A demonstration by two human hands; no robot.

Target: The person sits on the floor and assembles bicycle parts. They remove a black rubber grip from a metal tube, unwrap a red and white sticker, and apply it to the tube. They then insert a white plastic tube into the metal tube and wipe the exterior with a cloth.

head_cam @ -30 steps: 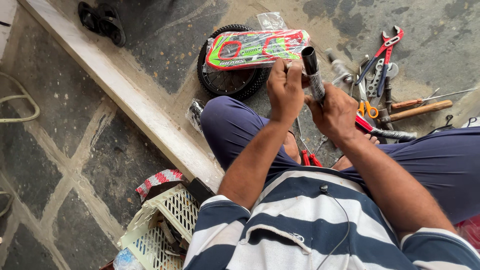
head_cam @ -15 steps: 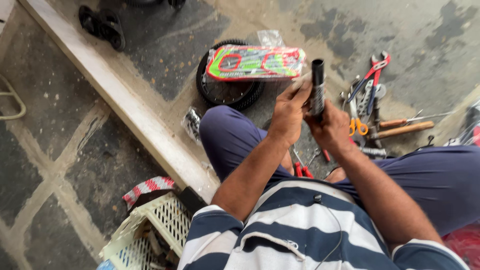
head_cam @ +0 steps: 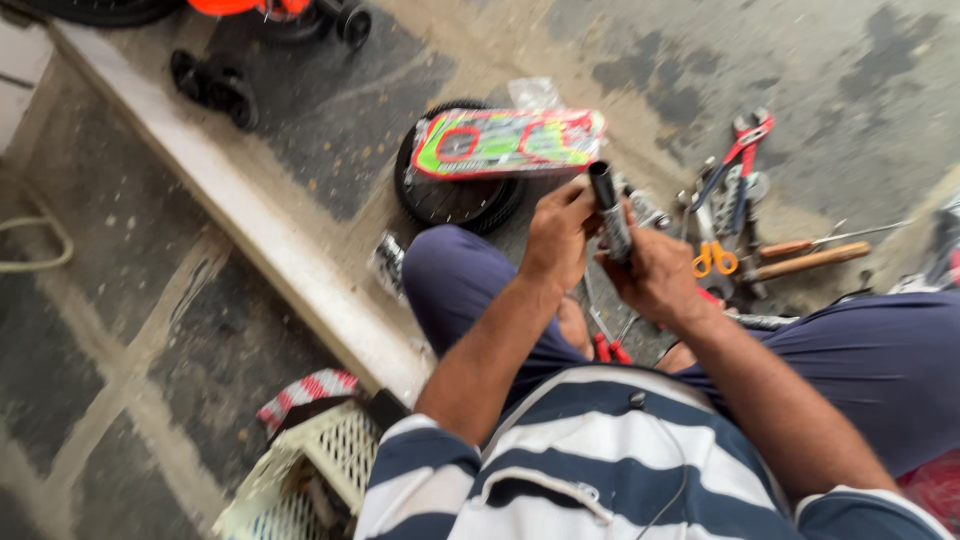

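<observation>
Head view, hands: left hand (head_cam: 556, 238) and right hand (head_cam: 655, 277) both have fingers wrapped around a dark tube (head_cam: 609, 210), held upright above the lap
Head view, floor: small black wheel (head_cam: 455, 195) under a colourful packet (head_cam: 508, 142); yellow-handled scissors (head_cam: 712, 256) and red pliers (head_cam: 742, 140) lie right of the hands

Both forearms angle inward, left hand (head_cam: 556, 238) and right hand (head_cam: 655, 275) curled closed together.
</observation>
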